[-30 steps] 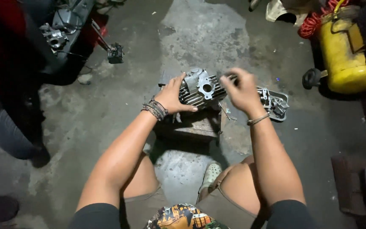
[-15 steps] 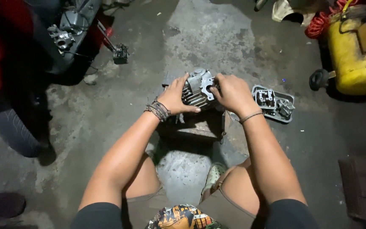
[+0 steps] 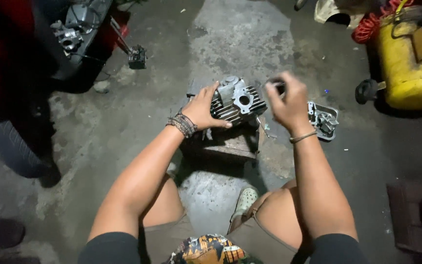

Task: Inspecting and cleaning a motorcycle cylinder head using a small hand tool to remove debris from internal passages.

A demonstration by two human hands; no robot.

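Observation:
A finned grey metal engine cylinder [image 3: 238, 101] rests on a low wooden block [image 3: 230, 144] on the concrete floor. My left hand [image 3: 205, 107] grips the cylinder's left side and steadies it. To the right of the cylinder my right hand [image 3: 287, 100] is raised clear of it, fingers closed around a small dark part that I cannot make out. Just beyond my right hand lies a metal tray [image 3: 324, 120] with small engine parts in it.
A motorcycle [image 3: 69, 39] with a red body and a black tyre [image 3: 10, 142] stands at the left. A yellow tank on wheels [image 3: 406, 58] sits at the right, with an orange coiled hose [image 3: 372, 24]. My knees and a shoe [image 3: 242, 201] are below the block.
My right hand has lifted off the cylinder and moved to the right with something small in its fingers. My left hand stays on the cylinder.

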